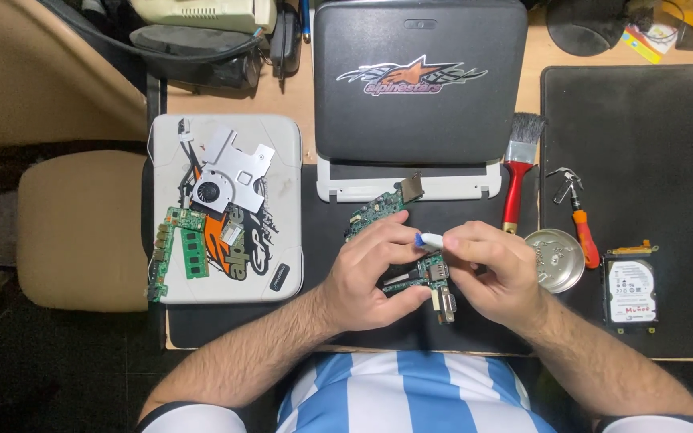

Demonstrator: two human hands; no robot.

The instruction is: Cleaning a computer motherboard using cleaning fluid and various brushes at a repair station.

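While both hands meet over the middle of the black mat (635, 160), the left hand (370, 277) grips a green circuit board (378, 210), fingers curled and clamped along its edge, thumb underneath near the lower end. Board runs diagonally, upper end toward the laptop, lower end with metal connector ports (443, 301) sticking out below the hands. Right hand (495, 269) pinches a small white-and-blue eraser-like block (429, 240) between thumb and forefinger, fingers closed tight on it, blue tip pointing left and touching or just above the board; cannot tell which.

Closed dark netbook (420, 80) with white base lies just beyond the hands. Left of it, a white laptop cover (282, 160) carries a metal heatsink with fan (226, 176), a green RAM stick (194, 254), a long narrow green board (160, 256) and an orange flat part (216, 236). Right of the hands: red-handled paintbrush (516, 172), round metal tin lid (557, 258) just beside the right hand, orange-handled screwdriver (583, 228), small metal bits (563, 180) near its tip, and a hard drive (631, 290) further right. Beige chair seat (82, 228) at far left. Blue-and-white striped shirt (403, 397) at bottom edge.
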